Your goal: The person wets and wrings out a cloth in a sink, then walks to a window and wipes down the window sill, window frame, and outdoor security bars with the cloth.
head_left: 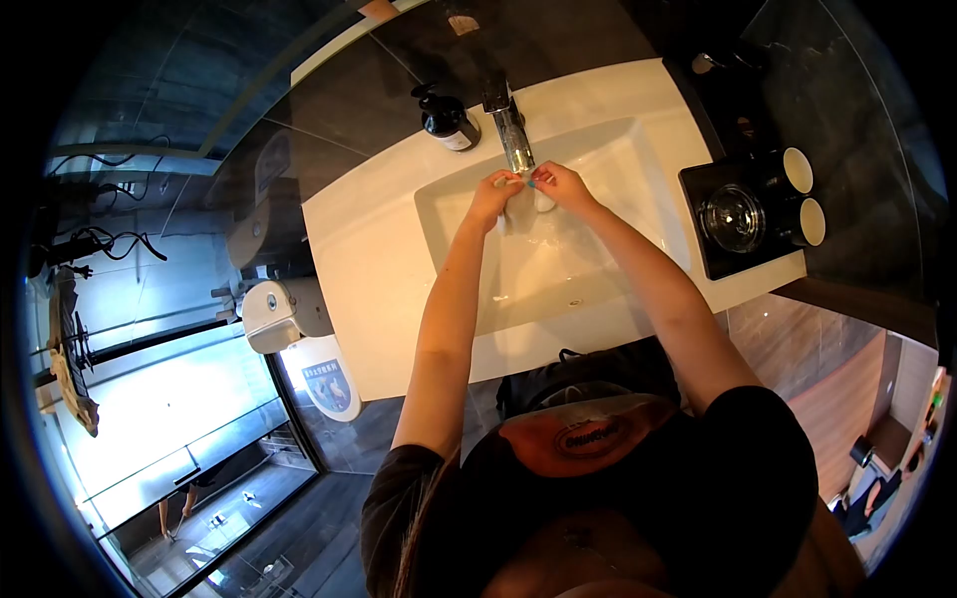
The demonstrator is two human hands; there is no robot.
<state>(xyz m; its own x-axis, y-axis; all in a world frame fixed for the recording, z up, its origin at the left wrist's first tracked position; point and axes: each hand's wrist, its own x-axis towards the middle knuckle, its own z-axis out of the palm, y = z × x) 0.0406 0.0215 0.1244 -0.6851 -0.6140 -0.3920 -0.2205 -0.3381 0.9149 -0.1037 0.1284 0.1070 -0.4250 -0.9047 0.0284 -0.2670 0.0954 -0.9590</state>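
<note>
While the spout of the faucet (pixel 512 135) hangs just beyond the fingertips, both hands meet over the sink (pixel 558 289).

Nearly touching the other, the left hand (pixel 495 196) has its fingers drawn in narrow, though whether they grip anything I cannot tell; the right hand (pixel 560 185) is pinched at the fingertips, where a small blue spot (pixel 532 183) shows, and a small white thing (pixel 544 202) sits just below it, too blurred to identify or to say whether it is held. Past the left hand, farther off and a little to its left, stands a dark pump bottle (pixel 449 122); well to the right of the right hand lies a black tray (pixel 718 264) with a clear glass dish (pixel 733 219) and two cups (pixel 797 169).
</note>
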